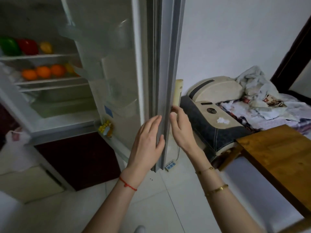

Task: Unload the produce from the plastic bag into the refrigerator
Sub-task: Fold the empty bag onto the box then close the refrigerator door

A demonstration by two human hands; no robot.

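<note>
The refrigerator stands open, its door (161,68) swung toward me, edge on. My left hand (148,138) lies flat with straight fingers against the door's inner edge. My right hand (180,126) is on the outer side of the same edge, fingers relaxed and touching it. On the upper shelf (38,56) sit a green pepper (9,46), a red pepper (27,47) and a yellow fruit (45,47). Three oranges (43,72) lie on the shelf below. A white plastic bag (17,148) hangs at the lower left of the fridge.
A dark red lower fridge door (75,158) is shut below. A yellow packet (106,128) sits in the door's bottom bin. A wooden table (277,158) stands at the right, a cluttered bed (252,105) beyond it. A power strip (170,165) lies on the tiled floor.
</note>
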